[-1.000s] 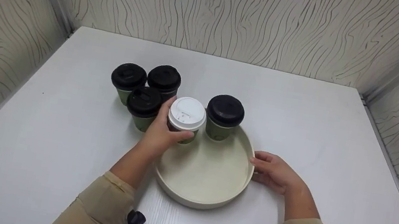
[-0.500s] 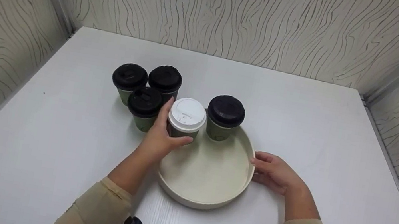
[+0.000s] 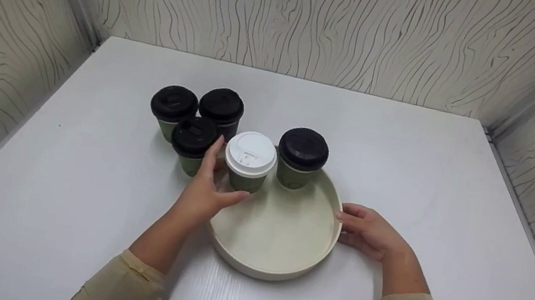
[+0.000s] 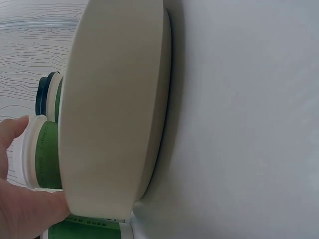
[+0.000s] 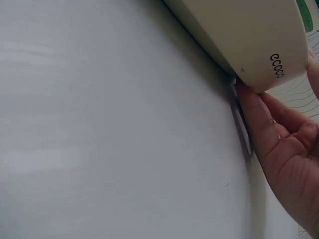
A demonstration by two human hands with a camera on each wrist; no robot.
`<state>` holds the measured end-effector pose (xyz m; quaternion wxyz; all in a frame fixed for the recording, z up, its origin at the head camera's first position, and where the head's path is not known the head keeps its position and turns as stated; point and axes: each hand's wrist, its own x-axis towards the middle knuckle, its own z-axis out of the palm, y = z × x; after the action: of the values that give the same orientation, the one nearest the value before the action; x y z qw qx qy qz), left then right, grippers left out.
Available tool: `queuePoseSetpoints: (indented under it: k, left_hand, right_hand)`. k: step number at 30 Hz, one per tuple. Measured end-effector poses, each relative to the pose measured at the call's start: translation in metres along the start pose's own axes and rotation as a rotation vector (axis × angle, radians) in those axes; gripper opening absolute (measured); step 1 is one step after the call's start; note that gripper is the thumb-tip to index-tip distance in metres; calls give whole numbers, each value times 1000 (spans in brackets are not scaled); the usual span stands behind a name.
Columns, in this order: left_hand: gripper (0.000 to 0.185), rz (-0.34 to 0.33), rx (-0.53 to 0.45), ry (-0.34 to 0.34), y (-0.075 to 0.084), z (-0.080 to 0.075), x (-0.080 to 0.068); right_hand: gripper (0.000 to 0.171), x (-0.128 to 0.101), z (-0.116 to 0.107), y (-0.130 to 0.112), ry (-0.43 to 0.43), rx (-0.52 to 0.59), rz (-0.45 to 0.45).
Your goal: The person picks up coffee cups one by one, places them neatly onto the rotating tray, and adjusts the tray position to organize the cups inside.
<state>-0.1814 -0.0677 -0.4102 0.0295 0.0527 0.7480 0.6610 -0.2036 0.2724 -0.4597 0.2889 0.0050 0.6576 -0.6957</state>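
White-lidded cup [image 3: 249, 160] stands just beyond left hand's [image 3: 202, 196] released fingers [image 3: 208, 157], inside the tray [image 3: 275, 265].

Recording booth, wood-grain panel walls [image 3: 290, 12], white table [image 3: 407, 157]
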Motion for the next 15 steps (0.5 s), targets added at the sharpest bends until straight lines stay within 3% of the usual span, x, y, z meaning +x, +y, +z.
queuePoseSetpoints:
  k: [15]
  left_hand:
    - [105, -83, 61, -46, 11, -24, -18]
  right_hand:
    - [57, 0, 1, -1, -5, -21, 19]
